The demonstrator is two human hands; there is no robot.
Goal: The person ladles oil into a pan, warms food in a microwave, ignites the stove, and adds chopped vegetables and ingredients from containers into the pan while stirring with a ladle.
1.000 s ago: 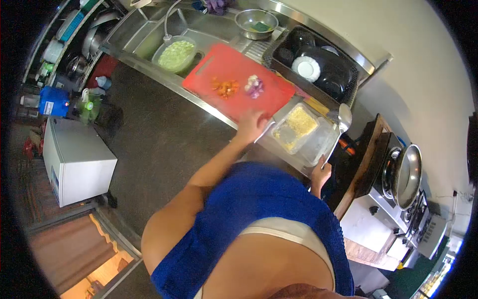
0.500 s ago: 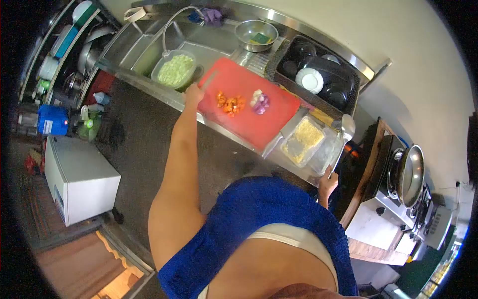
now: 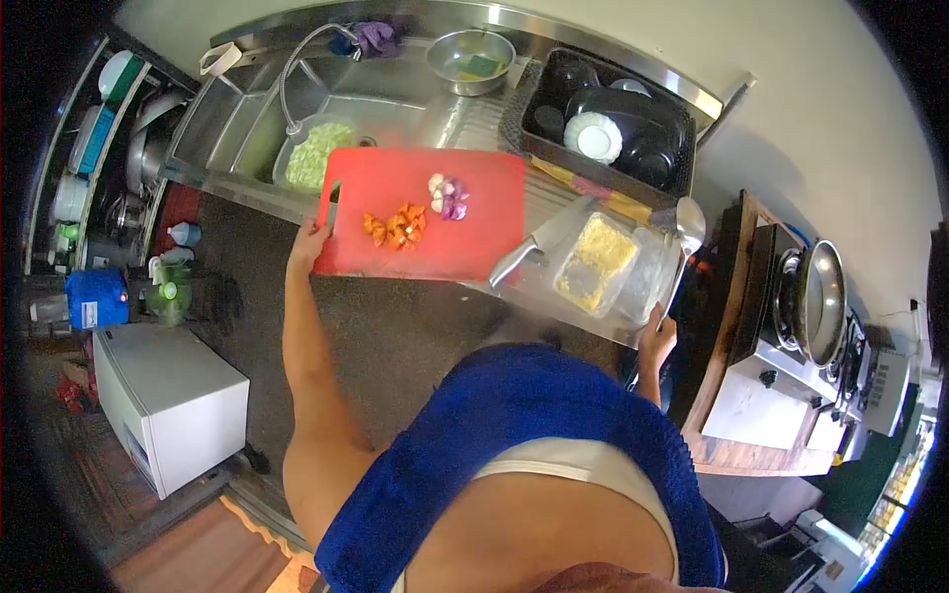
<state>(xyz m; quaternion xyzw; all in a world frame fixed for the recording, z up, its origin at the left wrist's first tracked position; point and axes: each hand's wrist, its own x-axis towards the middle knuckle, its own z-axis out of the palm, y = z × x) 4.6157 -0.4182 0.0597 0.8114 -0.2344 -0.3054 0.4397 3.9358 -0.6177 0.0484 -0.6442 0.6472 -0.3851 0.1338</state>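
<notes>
1. Steel counter lies beyond my hands.
2. My left hand grips the red board, which stretches rightward, chopped pieces on top.
3. My right hand is closed around a spoon.
4. I judge the step is handling the board; next calls for keeping it level.

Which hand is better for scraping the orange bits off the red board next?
Probably the right hand: it holds a long spoon that might push the orange bits. The left hand looks busy, gripping the edge of the red board.
</notes>
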